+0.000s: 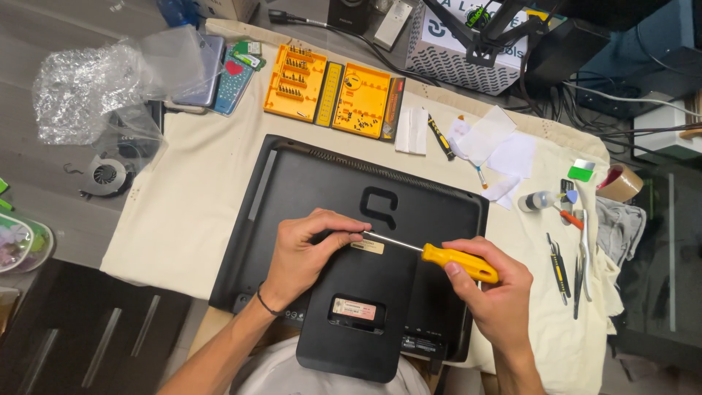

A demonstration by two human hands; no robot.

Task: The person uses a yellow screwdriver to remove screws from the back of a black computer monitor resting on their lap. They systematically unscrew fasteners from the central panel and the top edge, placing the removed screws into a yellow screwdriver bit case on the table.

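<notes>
A black flat monitor [307,183] lies face down on a cream cloth [190,212], its stand base [358,329] pointing toward me. My right hand [497,292] grips a screwdriver with a yellow handle [457,261]; its metal shaft runs left to the monitor's back near a small label [367,247]. My left hand [303,252] rests on the monitor's back, with the fingers curled around the shaft's tip.
An open yellow bit set [329,91] lies behind the monitor. Tweezers and small tools [567,271], a small bottle [534,201] and tape [620,183] lie at the right. Bubble wrap [80,95], a phone case [234,77] and a small fan [106,175] are at the left.
</notes>
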